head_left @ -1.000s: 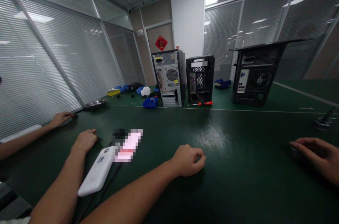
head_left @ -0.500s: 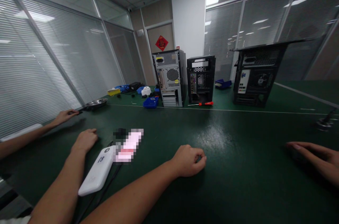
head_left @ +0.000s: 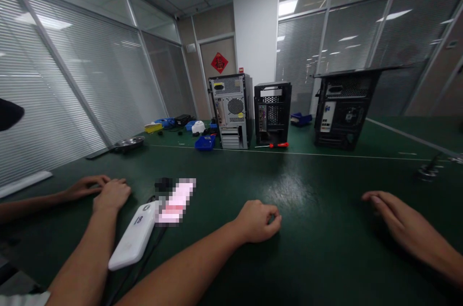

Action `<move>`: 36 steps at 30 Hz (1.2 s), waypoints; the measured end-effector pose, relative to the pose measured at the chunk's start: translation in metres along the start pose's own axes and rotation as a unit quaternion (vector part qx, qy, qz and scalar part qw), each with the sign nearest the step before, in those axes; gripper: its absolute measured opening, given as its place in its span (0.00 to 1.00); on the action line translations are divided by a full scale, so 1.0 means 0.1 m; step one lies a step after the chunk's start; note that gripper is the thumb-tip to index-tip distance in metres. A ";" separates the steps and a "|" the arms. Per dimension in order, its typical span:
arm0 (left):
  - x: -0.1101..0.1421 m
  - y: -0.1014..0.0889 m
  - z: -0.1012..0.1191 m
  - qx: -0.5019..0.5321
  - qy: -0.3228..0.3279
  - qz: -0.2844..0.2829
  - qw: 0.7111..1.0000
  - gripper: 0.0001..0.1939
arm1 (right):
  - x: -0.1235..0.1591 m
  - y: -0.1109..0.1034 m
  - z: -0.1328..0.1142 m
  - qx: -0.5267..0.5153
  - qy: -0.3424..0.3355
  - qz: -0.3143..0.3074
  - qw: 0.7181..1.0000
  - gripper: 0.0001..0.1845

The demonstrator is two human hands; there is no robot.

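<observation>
My left hand (head_left: 257,220) rests on the dark green tabletop (head_left: 231,166) in loosely curled form, thumb against the fingers. Through the small gap in its curl nothing held is visible. On the right, my right hand (head_left: 405,224) is over the table with fingers stretched out and pointing left, the thumb alongside. I see nothing in it; its underside is hidden. A white power bank (head_left: 132,238) lies left of my left forearm, with a black cable (head_left: 154,246) beside it. A blurred-out pinkish rectangle (head_left: 177,202) adjoins its upper end.
A neighbour's two hands (head_left: 111,194) lie together at left. Along the back stand a silver-backed computer tower (head_left: 233,111), a black open case (head_left: 273,113) and another black tower (head_left: 342,111). A red-handled screwdriver (head_left: 278,145), blue bins (head_left: 205,142) and a metal dish (head_left: 130,143) are there too.
My right hand has moved left, further into view. My left hand stays put. The neighbour's farther hand has come back from the left table edge beside their other hand. A dark shape has appeared at the left edge.
</observation>
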State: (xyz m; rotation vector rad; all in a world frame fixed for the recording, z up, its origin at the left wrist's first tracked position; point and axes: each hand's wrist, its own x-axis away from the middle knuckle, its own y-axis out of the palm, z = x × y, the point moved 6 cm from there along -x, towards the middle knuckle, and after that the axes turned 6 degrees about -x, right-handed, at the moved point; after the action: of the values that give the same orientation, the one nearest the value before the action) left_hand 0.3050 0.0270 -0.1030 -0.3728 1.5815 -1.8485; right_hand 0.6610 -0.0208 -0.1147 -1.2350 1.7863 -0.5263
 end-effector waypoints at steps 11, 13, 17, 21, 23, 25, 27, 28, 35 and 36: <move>0.04 -0.04 0.14 -0.067 0.063 -0.003 0.996 0.16 | 0.28 1.02 -2.21 0.014 -0.306 -0.067 0.950 0.14; 0.04 -0.02 0.15 -0.080 0.075 -0.007 0.994 0.17 | 0.31 1.12 -2.19 0.008 -0.319 -0.065 0.945 0.13; 0.03 -0.01 0.14 -0.071 0.080 -0.003 0.994 0.15 | 0.32 1.18 -2.09 0.001 -0.315 -0.056 0.947 0.14; 0.02 -0.01 0.06 -0.030 0.053 0.006 0.998 0.14 | 0.27 1.14 -2.05 -0.017 -0.286 -0.057 0.956 0.10; 0.01 -0.02 0.00 0.009 0.017 0.019 1.000 0.14 | 0.22 1.08 -2.01 -0.039 -0.261 -0.037 0.964 0.09; 0.00 -0.03 -0.05 0.049 -0.013 0.029 0.998 0.13 | 0.19 0.98 -1.96 -0.065 -0.238 0.008 0.969 0.10; 0.00 -0.02 -0.07 0.075 -0.021 0.026 0.997 0.12 | 0.18 0.91 -1.92 -0.082 -0.222 0.039 0.971 0.11; 0.00 -0.02 -0.06 0.079 -0.017 0.021 0.997 0.11 | 0.19 0.90 -1.92 -0.084 -0.217 0.038 0.972 0.12; 0.02 0.01 0.03 0.016 0.060 0.003 0.998 0.20 | 0.31 1.12 -2.06 -0.013 -0.265 -0.086 0.960 0.08; 0.03 0.01 0.04 0.006 0.070 0.002 0.998 0.20 | 0.31 1.14 -2.06 -0.005 -0.271 -0.085 0.959 0.07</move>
State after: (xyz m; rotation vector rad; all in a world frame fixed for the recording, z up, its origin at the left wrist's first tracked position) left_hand 0.3061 0.0221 -0.1038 -0.2396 1.6603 -1.9166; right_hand 0.4237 -0.0288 -0.1032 -1.3876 1.2290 -0.2364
